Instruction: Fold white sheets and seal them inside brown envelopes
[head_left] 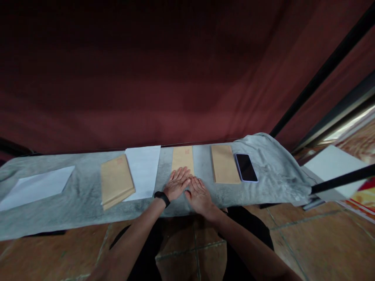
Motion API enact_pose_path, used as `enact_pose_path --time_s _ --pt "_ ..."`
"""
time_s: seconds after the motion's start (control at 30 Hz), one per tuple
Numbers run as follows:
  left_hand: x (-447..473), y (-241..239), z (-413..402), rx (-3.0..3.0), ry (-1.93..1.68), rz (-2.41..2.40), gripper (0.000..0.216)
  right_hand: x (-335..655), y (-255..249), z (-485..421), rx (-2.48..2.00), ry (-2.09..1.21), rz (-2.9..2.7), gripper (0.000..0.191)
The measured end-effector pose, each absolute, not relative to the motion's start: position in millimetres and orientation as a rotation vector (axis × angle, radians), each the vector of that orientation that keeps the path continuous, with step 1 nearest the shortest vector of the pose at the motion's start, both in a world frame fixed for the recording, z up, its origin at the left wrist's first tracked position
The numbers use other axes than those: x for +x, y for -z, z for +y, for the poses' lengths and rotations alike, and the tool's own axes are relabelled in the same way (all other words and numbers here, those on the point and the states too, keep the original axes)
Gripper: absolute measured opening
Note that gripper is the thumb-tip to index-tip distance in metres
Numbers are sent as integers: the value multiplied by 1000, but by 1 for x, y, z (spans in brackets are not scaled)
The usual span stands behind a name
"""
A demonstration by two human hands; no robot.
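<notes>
A brown paper envelope [182, 157] with a small red print near its far end lies in front of me on a grey cloth. Both palms are down at its near end. My left hand [177, 183], a black band on its wrist, rests flat with fingers stretched out over the envelope. Beside it lies my right hand [200, 195], also flat, its fingertips at the envelope's near right corner. The two hands almost touch, and they hide the envelope's lower part. Neither hand grasps anything.
The grey cloth [84, 214] covers a narrow table. To the left, a stack of brown envelopes [116, 177] overlaps white paper sheets [143, 171]; more white paper [38, 185] lies farther left. On the right are another envelope stack [225, 164] and a phone [246, 168]. A dark red curtain [164, 93] hangs behind.
</notes>
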State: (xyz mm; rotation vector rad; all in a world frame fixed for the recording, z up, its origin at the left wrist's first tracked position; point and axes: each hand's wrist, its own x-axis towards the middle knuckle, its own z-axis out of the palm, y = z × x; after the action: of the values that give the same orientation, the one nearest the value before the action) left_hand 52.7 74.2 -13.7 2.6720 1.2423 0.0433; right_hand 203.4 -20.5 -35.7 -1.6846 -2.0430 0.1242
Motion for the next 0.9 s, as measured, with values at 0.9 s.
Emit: enact_pose_path --time_s 0.9 --pt "45 22 18 2654 -298 1292 62 213 35 -22 -1773 -58 -2126 54"
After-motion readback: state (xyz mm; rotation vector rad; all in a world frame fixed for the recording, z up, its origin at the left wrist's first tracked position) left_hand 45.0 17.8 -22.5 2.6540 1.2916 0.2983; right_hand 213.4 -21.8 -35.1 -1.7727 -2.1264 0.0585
